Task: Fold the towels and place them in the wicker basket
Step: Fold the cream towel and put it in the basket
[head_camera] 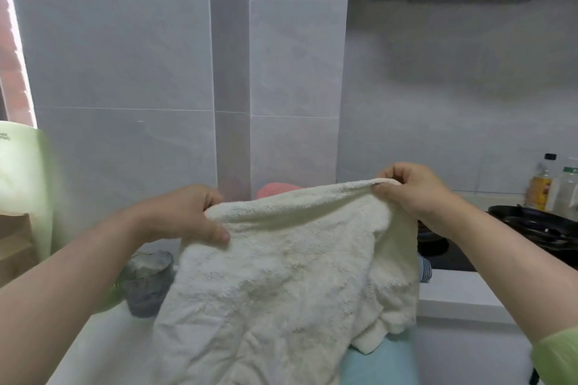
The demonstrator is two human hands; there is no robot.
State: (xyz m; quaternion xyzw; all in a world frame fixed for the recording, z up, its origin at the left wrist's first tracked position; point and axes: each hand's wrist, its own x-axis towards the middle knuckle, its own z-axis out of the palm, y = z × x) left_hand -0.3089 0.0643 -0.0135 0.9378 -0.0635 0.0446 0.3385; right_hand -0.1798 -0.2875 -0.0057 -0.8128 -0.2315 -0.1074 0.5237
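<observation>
**Cream towel held up, folding barely begun**

The cream towel (281, 275) hangs rumpled from its top edge, and its lower part drapes onto the white table (453, 291). It shows no neat fold, so this step looks to be at its very start. A pink towel (276, 189) peeks out behind the top edge. A light blue towel (381, 366) lies under the lower right corner. I cannot tell whether either one is folded. The wicker basket is out of view, so nothing can be counted as placed. By this reckoning, all 3 towels are left to put away.

The left hand (190, 216) grips the left end of the top edge, with the thumb pressed on the front and the fingers curled behind. The right hand (413, 191), held a little higher, pinches the right end with its fingers curled over the hem. Both hands are closed firmly on the cloth.
</observation>
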